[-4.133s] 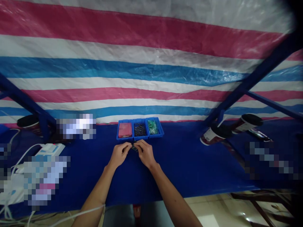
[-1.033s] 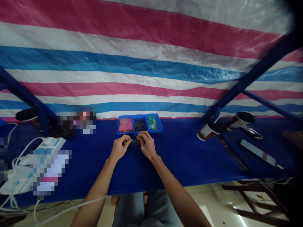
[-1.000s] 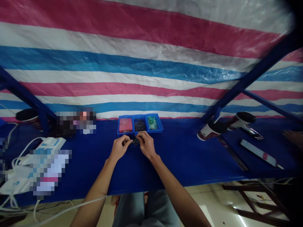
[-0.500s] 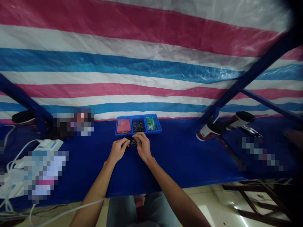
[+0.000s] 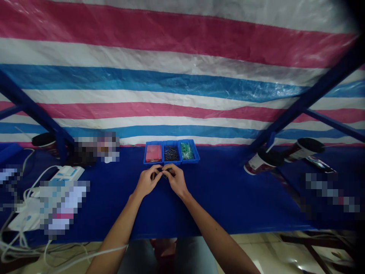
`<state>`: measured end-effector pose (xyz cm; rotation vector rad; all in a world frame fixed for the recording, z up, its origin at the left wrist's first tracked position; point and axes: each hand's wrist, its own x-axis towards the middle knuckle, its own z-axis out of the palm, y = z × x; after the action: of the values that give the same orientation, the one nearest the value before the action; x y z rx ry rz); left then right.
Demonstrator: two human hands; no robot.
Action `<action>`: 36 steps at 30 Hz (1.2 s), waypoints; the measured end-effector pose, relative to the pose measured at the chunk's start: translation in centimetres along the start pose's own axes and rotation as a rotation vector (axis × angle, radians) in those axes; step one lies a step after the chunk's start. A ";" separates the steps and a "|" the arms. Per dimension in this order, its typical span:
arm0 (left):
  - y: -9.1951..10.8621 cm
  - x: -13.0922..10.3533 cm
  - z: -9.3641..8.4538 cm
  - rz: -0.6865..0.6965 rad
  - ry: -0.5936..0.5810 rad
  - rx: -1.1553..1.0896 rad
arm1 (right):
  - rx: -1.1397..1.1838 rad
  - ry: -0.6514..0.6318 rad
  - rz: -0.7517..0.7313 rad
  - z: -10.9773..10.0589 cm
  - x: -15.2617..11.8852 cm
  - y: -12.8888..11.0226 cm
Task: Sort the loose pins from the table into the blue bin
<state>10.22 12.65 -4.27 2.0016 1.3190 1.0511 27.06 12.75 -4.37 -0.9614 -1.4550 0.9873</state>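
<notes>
Meeting finger to finger just in front of the middle blue tray (image 5: 170,142), the left hand (image 5: 146,180) and right hand (image 5: 178,180) partly hide some small dark pieces (image 5: 165,176); whether either is clamped on one, I cannot tell. Work looks underway: dark pins (image 5: 171,153) remain in that tray (pink stock (image 5: 153,152) to its left, green stock (image 5: 186,150) to its right), and what is finished does not show. Well right of the tray, a cup (image 5: 258,163) bears an unreadable pale label (image 5: 256,161)
</notes>
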 end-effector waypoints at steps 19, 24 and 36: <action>0.1 -0.1 -0.4 0.014 -0.015 -0.032 | -0.106 0.005 0.033 -0.3 -1.2 0.2; 0.3 -0.1 -0.4 0.028 -0.050 -0.039 | -0.322 -0.017 -0.105 -0.8 -1.1 0.1; 0.3 0.0 -0.2 0.037 -0.066 -0.021 | -0.399 -0.045 -0.134 -1.0 -1.1 0.4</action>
<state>10.20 12.56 -3.92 2.0345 1.2372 1.0026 28.20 11.89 -5.01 -1.1127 -1.7701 0.6347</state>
